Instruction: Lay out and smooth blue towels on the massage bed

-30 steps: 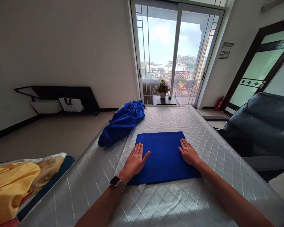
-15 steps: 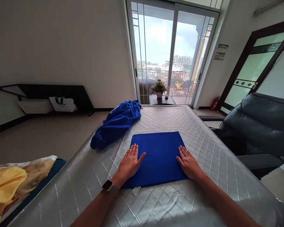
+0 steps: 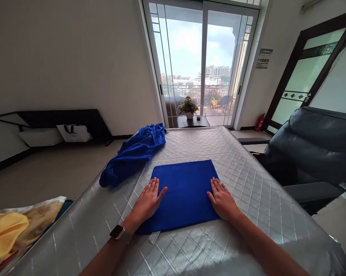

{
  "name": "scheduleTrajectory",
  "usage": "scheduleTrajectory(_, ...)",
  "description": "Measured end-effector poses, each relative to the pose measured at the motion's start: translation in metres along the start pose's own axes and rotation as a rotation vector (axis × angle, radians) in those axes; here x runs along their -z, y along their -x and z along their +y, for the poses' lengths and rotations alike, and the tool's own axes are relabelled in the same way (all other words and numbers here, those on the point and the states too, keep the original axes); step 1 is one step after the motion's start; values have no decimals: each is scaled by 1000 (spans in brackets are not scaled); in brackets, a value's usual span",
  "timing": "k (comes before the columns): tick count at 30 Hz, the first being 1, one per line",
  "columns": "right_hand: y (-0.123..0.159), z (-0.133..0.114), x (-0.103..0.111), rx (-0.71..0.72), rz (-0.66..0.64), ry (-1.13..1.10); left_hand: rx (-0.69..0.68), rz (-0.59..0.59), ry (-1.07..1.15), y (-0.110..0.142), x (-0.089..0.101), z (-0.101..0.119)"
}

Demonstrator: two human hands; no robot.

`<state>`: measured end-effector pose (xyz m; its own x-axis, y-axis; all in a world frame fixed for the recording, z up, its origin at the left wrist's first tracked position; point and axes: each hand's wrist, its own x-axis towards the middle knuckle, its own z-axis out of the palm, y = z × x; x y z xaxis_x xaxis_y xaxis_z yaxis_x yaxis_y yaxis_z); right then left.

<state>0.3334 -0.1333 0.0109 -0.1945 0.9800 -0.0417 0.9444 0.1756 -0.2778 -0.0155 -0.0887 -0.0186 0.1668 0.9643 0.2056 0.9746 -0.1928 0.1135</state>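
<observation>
A flat blue folded cloth point(image 3: 186, 195) lies on the silver quilted table cover point(image 3: 242, 168), its shape close to a rectangle. Along its left edge my left hand point(image 3: 148, 199) rests flat, fingers stretched forward and thumb spread onto the cloth. My right hand point(image 3: 223, 199) lies likewise on the right edge, palm down with the thumb pointing inward. Neither hand grips anything. From the near edge of the cloth a small white label point(image 3: 154, 237) sticks out. Farther off to the left is a crumpled blue cloth point(image 3: 132, 155), apart from both hands.
Yellow and brown fabrics point(image 3: 14, 230) are piled at the lower left, beside the table. A black armchair point(image 3: 319, 149) stands close on the right. Beyond the far edge, a potted plant point(image 3: 189, 107) sits on a small dark table near the sliding glass door point(image 3: 203, 57).
The view has shifted slightly, so most things appear a little farther left. Both hands stay flat on the edges of the folded cloth, which looks unchanged.
</observation>
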Motion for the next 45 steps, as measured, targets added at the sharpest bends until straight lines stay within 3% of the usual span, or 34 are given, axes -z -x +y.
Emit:
scheduleTrajectory(4, -1, 1, -1, 5, 11, 1, -95, 16, -11, 2, 13, 37)
scheduleTrajectory(9, -1, 1, -4, 10, 33, 30, -371, -47, 77, 3, 22, 139)
scheduleTrajectory(12, 0, 3, -7, 38, 31, 90, -443, -65, 141, -5, 18, 193)
scheduleTrajectory(14, 0, 4, -9, 43, 35, 128, -440, -66, 169, -12, 13, 213)
scheduleTrajectory(16, -1, 6, -12, 41, 47, 145, -418, -62, 184, -17, 9, 220)
scheduleTrajectory(19, -2, 7, -13, 46, 55, 135, -392, -62, 186, -15, 6, 213)
scheduleTrajectory(24, -2, 5, -10, 22, 40, 88, -335, -85, 146, -1, 10, 176)
scheduleTrajectory(37, -2, 5, -9, 4, 27, 59, -78, -1, 13, 30, 4, 28)
scheduleTrajectory(41, -2, 6, -12, 6, 44, 69, -62, 42, 18, 40, 3, 9)
scheduleTrajectory(45, -1, 7, -14, 10, 59, 88, -58, 51, 34, 43, 4, 8)
